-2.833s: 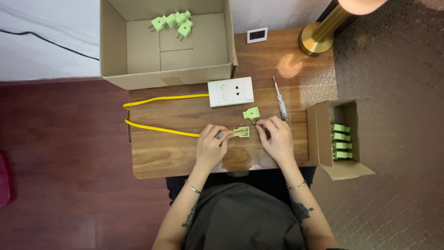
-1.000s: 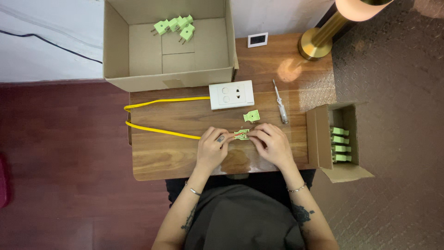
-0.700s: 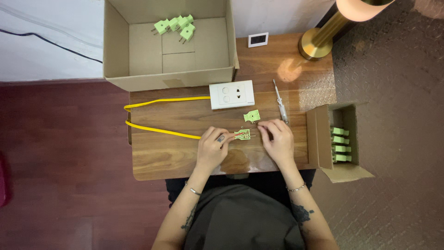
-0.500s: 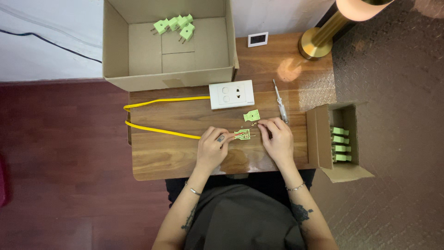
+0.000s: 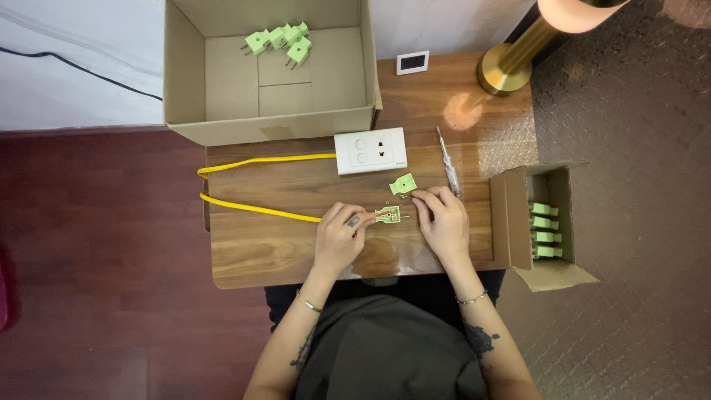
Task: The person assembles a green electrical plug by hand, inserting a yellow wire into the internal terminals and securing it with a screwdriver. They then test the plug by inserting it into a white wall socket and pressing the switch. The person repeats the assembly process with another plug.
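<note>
Nearest the person, both hands rest on the wooden table (image 5: 252, 252). The left hand (image 5: 337, 241) pinches the left edge of an open green plug half (image 5: 387, 215), which lies flat on the wood between the two hands with thin wires across its inside. The right hand (image 5: 443, 222) sits just right of that piece, fingers curled down with the tips on the table just beyond it; whether they pinch something small there cannot be told. A yellow cable (image 5: 252, 209) runs from under the left hand out to the left, loops, and returns along the far side to a white socket block (image 5: 369, 151). Just beyond the open plug lies a loose green plug cover (image 5: 403, 184), and to its right a screwdriver (image 5: 449, 167) with a clear handle. At the right table edge stands a small cardboard box (image 5: 511, 215) holding green plugs (image 5: 544, 230) in a row. Farthest off, a large cardboard box (image 5: 266, 130) holds several more green plugs, with a brass lamp base (image 5: 503, 74) at far right.
</note>
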